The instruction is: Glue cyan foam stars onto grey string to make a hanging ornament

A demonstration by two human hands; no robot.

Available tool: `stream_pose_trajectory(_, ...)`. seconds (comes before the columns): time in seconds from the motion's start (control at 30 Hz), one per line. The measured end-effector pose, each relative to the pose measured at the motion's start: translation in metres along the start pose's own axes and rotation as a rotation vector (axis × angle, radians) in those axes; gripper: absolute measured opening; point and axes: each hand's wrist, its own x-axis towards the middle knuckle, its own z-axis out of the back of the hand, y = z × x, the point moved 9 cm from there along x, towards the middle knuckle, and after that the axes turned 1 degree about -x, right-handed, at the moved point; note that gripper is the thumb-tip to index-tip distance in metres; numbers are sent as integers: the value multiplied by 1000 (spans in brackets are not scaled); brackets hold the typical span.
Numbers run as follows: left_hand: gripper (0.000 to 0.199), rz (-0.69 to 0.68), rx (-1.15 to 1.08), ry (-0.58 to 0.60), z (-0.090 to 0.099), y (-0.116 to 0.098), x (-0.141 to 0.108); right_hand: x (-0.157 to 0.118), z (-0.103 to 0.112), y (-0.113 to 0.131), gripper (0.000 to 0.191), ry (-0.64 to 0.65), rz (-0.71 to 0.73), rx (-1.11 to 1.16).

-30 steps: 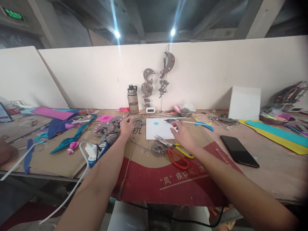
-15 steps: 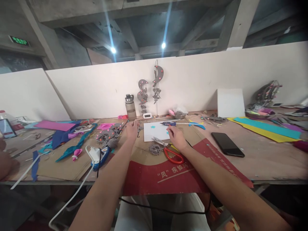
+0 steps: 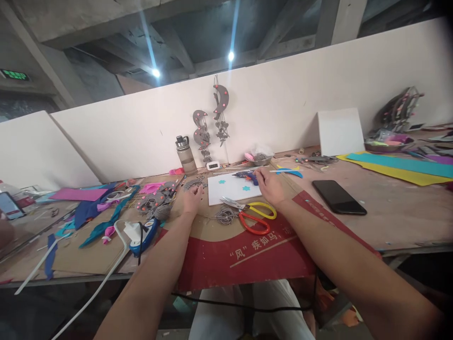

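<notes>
Red-printed cardboard (image 3: 219, 257) covers the table edge closest to you, lettered in pale characters that read “风” 疾如马; one more character after the comma is too faint to make out, and a thin pale line runs beneath. To your left, a blue-and-white power strip (image 3: 150, 234) has a white plug in it; any markings there are too small to read. On the cardboard, the scissors (image 3: 241, 207) lie with one red and one yellow handle, blades pointing away to the left, beside a coil of grey cord (image 3: 225, 216). A black phone (image 3: 339, 197) lies to your right, its screen dark.

Your forearms angle inward. Your left hand (image 3: 193, 199) is low over the cardboard, fingers curled in toward the thumb; you cannot tell from this view whether they pinch anything. Grey cut pieces (image 3: 193, 184) lie just beyond it. Your right hand (image 3: 272, 186) bends its fingers at the blue glue gun (image 3: 254, 179), though whether they grip it is unclear. That gun is at the right side of the white board (image 3: 230, 192), behind two teal flowers (image 3: 246, 188).

Farther back stand a bottle (image 3: 186, 159) and a small white clock (image 3: 213, 165), its digits illegible. Beyond the white partition, a green sign (image 3: 14, 74) is too blurred to read.
</notes>
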Motion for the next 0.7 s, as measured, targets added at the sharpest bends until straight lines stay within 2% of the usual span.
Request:
stream_pose_trajectory(0.1,39,-1,-4,10,0,1,0,2,11,-3,26,-50,-27,-36)
stream_pose_trajectory(0.2,39,17,-3,-3,2,4,1,2,11,-4,27,-55,-42,-104)
stream_pose_trajectory(0.33,33,12,-68,-57,7,6,4,1,3,-11,28,-46,-105,-191)
stream_pose_trajectory(0.43,24,-13,-103,-116,13,5,5,0,-4,-16,30,-43,-141,-165)
stream_pose_trajectory(0.7,19,49,-225,-56,8,6,0,-9,-18,-12,24,37,-53,-109)
